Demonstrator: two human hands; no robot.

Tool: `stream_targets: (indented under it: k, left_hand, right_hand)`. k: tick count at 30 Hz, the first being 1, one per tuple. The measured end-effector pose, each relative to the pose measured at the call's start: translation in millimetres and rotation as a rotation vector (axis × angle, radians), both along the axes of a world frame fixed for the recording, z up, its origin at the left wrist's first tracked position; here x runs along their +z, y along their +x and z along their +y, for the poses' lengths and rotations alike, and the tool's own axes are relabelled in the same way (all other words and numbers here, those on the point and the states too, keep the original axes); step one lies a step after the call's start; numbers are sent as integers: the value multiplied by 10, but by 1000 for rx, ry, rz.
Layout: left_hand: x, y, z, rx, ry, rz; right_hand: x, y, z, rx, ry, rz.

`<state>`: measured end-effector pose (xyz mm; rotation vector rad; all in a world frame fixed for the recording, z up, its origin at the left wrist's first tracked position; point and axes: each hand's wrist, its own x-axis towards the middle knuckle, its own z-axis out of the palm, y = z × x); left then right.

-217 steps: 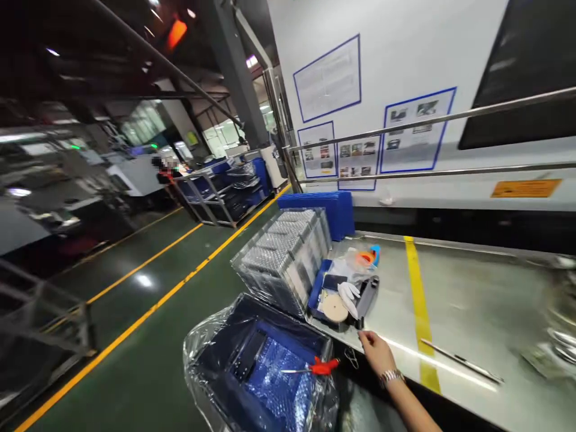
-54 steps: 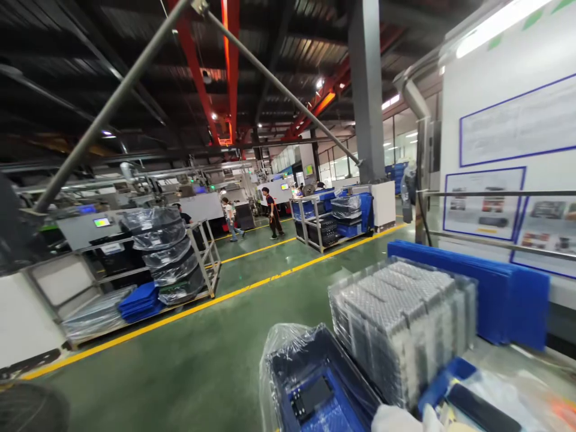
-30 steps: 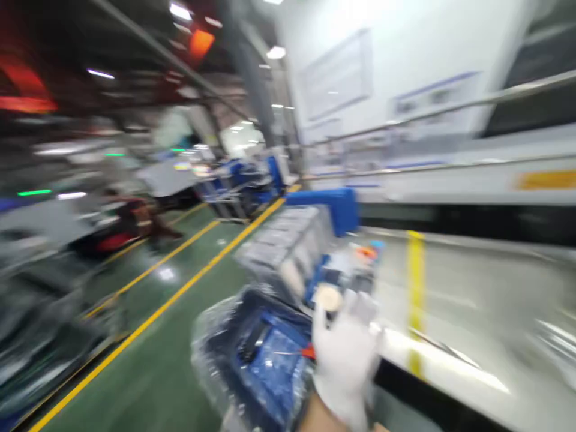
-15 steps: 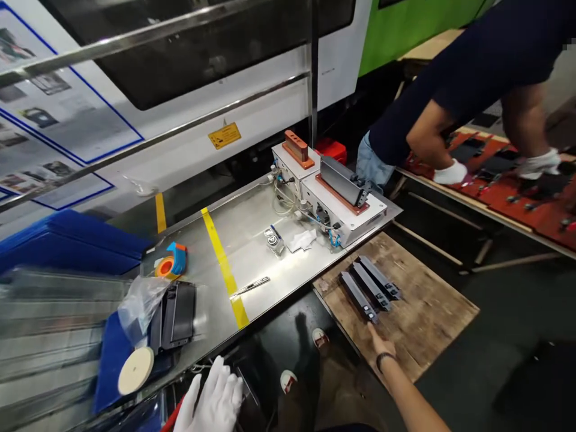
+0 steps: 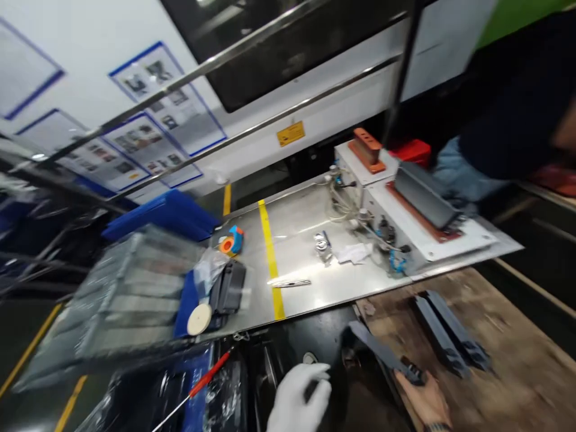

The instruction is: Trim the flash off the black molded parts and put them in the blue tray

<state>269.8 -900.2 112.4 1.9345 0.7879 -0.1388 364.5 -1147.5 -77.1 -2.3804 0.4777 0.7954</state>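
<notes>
My right hand [image 5: 425,396], bare with a dark band at the wrist, grips one end of a long grey plastic part [image 5: 380,348] that has a black clip at the held end. The part is lifted at the near left edge of the wooden board [image 5: 508,318]. Two similar grey parts [image 5: 441,330] lie side by side on that board. My left hand [image 5: 299,396], in a white glove, is raised in front of the metal bench [image 5: 297,234]. Its fingers are curved and apart, with nothing between them. A red-handled tool [image 5: 211,373] with a thin shaft lies to its left.
Two white fixture boxes [image 5: 432,219] with hoses stand at the bench's right end, one carrying a dark grey piece. A knife [image 5: 292,284], a crumpled white cloth [image 5: 355,253], tape [image 5: 228,245] and dark plastic parts [image 5: 231,285] lie on the bench. A co-worker [image 5: 526,102] leans at right.
My right hand has picked up one of three grey parts and brought it left. My gloved left hand has shifted right in the picture and its fingers have curved. The view has swung left.
</notes>
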Motion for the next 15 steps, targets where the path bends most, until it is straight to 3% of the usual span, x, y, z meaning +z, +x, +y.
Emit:
stream_targets:
  k: [2, 3, 5, 7, 9, 12, 15]
  left_hand:
    - [-161, 121, -99, -376, 38, -18]
    - [-222, 175, -101, -444, 91, 1]
    - [-261, 220, -2, -436, 246, 180]
    - [-170, 143, 214, -278, 359, 391]
    - [18, -48, 482, -87, 309, 470]
    - [348, -401, 802, 250, 7, 314]
    - [607, -643, 930, 489, -229, 15]
  right_hand:
    - [249, -120, 277, 188, 131, -56]
    - [380, -162, 456, 288, 207, -88]
    - [627, -177, 869, 486, 357, -143]
    - [813, -47, 1315, 667, 481, -166]
    - [911, 251, 1761, 806, 543, -151]
    - [911, 850, 2396, 914, 469, -179]
    - [813, 1292, 2925, 983, 315, -247]
